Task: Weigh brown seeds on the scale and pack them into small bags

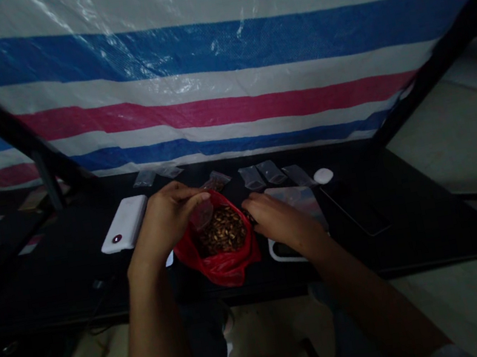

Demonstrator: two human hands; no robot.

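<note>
A red plastic bag (229, 269) stands wide open on the black table, filled with small brown seed-like pieces (224, 230). My left hand (171, 215) is over its left side, thumb and fingers pinching a small clear plastic bag (202, 214) that hangs above the pieces. At the bag's right rim, my right hand (275, 215) is closed with its fingers curled down. A few brown pieces show at its fingertips; the rest of its grip is hidden. Beneath the right hand and forearm lies a white scale-like device (291, 255) with a clear plastic tray (300, 201).
A white power bank (125, 224) lies left. Small clear bags (251, 177) and a partly filled one (217, 181) lie behind. On the right are a round white object (323, 176) and a dark phone (362, 212). A striped sheet (215, 47) hangs behind the table.
</note>
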